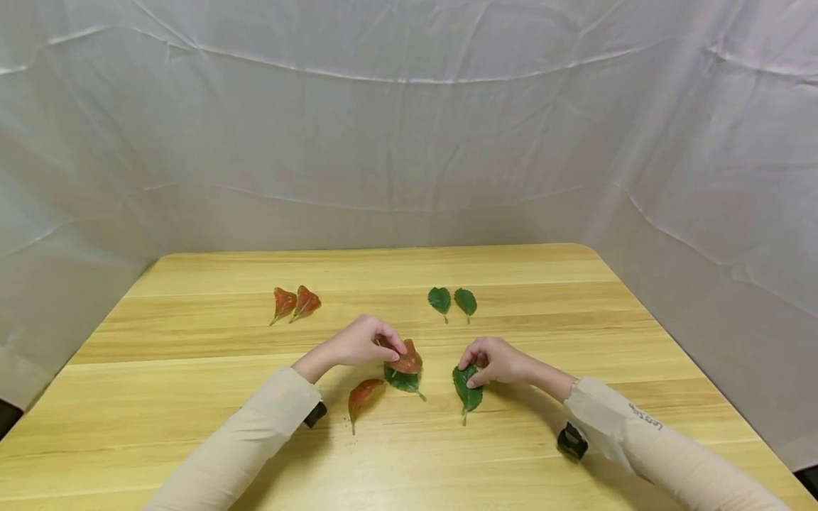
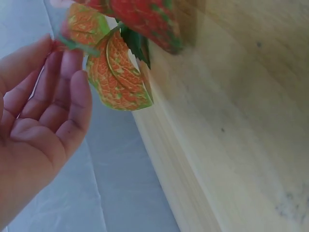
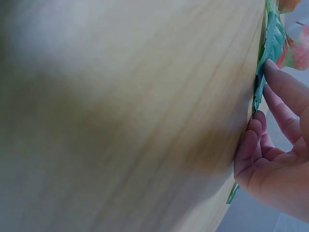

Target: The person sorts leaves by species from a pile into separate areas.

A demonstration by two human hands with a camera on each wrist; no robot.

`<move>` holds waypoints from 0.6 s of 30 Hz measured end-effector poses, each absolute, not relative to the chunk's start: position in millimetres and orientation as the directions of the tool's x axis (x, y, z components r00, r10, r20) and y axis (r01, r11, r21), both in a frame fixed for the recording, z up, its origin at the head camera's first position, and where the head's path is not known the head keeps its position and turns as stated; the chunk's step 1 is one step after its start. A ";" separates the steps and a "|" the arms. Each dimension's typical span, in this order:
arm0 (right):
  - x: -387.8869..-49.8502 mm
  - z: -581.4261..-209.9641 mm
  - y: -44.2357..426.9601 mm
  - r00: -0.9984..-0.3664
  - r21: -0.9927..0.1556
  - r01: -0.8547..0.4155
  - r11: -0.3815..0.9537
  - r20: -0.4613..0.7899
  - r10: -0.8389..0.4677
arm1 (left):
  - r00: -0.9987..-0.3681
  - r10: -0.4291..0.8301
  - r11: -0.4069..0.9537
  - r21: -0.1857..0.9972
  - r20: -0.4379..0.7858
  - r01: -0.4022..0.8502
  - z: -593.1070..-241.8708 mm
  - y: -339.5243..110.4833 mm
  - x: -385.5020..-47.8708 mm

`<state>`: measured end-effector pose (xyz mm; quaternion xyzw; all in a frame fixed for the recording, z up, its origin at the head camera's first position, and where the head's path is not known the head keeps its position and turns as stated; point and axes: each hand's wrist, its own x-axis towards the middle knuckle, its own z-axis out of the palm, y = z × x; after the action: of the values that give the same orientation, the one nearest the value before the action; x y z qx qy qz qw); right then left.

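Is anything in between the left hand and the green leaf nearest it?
Yes: the red leaf pinched by the left hand. In the head view it covers the upper part of the green leaf, leaving the lower part and stem showing. Whether the two leaves touch, I can't tell.

Right hand (image 3: 282,166) at green leaf (image 3: 273,41)

Fingertips pinch the lower part of the green leaf. Wooden tabletop (image 3: 120,121): left of the green leaf. Blurred red-and-green leaf (image 3: 299,54): just right of it. Orange piece (image 3: 288,5): above it, cut off by the frame edge. Green sliver (image 3: 233,193): below it, past the hand, partly hidden.
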<state>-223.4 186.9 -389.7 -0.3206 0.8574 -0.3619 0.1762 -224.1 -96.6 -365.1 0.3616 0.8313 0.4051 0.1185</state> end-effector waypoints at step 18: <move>-224.8 -392.6 187.7 -0.726 -0.717 -0.445 0.536 -0.061 -0.685 | -0.829 0.516 0.410 0.788 0.216 0.460 -362.2 -111.4 -232.3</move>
<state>-224.8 187.7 -392.6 -0.3289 0.8595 -0.3521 0.1704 -232.3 -111.4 -362.2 0.2908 0.8390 0.4589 0.0302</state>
